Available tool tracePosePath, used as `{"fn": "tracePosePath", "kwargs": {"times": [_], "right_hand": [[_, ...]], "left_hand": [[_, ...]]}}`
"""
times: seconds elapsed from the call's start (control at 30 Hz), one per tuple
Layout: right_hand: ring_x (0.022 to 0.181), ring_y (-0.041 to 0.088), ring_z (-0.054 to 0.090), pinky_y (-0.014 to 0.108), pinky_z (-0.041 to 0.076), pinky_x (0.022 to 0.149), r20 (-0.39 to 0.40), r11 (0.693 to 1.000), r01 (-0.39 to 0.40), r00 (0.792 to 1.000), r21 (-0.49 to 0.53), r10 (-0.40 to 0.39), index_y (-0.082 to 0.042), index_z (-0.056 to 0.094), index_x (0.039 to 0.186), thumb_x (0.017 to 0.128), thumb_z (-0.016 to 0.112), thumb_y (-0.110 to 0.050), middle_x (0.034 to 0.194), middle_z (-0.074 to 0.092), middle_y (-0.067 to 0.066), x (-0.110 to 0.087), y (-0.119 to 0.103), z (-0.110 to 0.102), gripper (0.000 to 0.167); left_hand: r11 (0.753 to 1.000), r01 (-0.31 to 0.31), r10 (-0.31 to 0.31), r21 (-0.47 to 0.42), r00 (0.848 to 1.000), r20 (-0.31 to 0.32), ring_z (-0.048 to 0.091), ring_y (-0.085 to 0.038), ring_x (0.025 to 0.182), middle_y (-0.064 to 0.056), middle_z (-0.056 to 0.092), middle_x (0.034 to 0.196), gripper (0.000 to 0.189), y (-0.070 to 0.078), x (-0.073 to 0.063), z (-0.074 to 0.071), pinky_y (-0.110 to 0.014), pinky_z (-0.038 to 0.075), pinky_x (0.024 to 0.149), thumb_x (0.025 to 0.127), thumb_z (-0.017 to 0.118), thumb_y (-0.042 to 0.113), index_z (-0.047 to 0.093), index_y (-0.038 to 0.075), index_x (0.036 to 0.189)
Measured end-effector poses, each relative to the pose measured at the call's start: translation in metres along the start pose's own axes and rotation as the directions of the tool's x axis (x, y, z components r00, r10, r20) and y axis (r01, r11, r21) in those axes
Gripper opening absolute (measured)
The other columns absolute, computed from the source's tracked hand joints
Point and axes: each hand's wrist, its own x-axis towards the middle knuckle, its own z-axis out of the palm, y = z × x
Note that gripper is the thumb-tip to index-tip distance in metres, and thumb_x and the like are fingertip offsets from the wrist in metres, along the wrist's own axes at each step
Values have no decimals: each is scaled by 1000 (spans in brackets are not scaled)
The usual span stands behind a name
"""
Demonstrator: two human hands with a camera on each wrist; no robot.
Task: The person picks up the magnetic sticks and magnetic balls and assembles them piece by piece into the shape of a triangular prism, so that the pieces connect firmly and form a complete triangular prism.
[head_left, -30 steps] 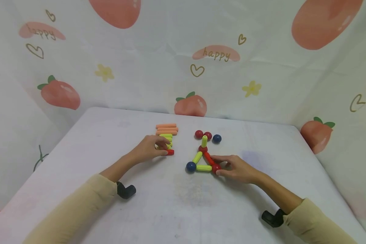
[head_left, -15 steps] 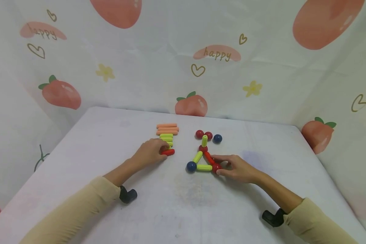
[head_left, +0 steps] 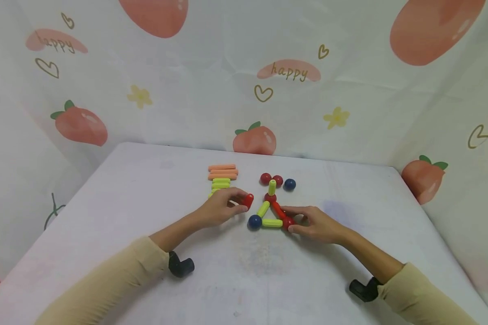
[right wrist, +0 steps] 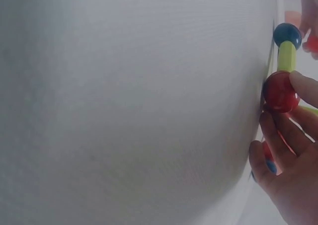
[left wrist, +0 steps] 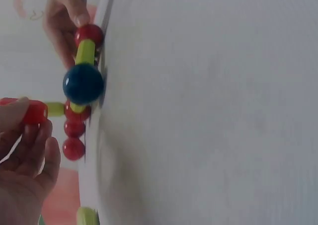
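My left hand pinches a short red rod between thumb and fingers, held up left of a ball-and-rod triangle; its rounded end shows in the left wrist view, where the rod points sideways. The triangle lies on the table with a blue ball, a red ball and a farther red ball at its corners. Two sides are yellow-green rods, one is a red rod. An upright yellow-green rod stands on the far ball. My right hand grips the near red ball.
Behind the triangle lie two loose red balls and a blue ball. Orange rods and yellow-green rods lie in a row beyond my left hand, which partly hides them. A patterned cloth hangs behind the table.
My left hand has picked the red rod up from the end of the row and moved it right, close to the triangle. My right hand has stayed on the red ball.
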Motion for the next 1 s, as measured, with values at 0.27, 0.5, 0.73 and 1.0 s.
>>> {"fn": "tracePosePath", "kwargs": {"times": [0.27, 0.5, 0.73, 1.0], "right_hand": [[117, 28, 57, 34, 54, 88, 1, 1000, -10, 1000, -4, 10, -6, 49, 146, 93, 70, -20, 140, 58, 14, 3, 0, 1, 58], [117, 28, 58, 35, 54, 88, 19, 1000, -6, 1000, -6, 6, -5, 50, 145, 94, 69, -21, 138, 59, 14, 4, 0, -1, 57], [109, 27, 63, 41, 54, 90, -15, 1000, -16, 1000, -7, 16, 1, 55, 138, 96, 66, -20, 124, 66, 15, 14, -1, -25, 49], [118, 40, 58, 52, 52, 93, -293, 981, -185, 942, -50, 163, -3, 45, 145, 95, 68, -18, 135, 55, 25, 41, 14, -48, 57]], "left_hand": [[994, -101, 106, -48, 989, 104, 64, -14, 102, -1, 70, 105, 28, 1, 4, 14, -27, 54, 87, 91, 72, 8, 66, 4, 118], [999, -50, 50, -3, 985, 164, 64, -14, 99, -1, 70, 105, 35, -4, 4, 15, -26, 54, 85, 88, 76, 13, 66, 5, 121], [999, 9, -17, 36, 970, 242, 63, -14, 100, 1, 68, 108, 38, -8, 8, 16, -26, 53, 88, 87, 78, 12, 66, 8, 122], [1000, 22, -23, 8, 964, 266, 62, -13, 99, 4, 68, 105, 32, -9, 11, 14, -27, 52, 88, 87, 77, 11, 67, 11, 117]]}}
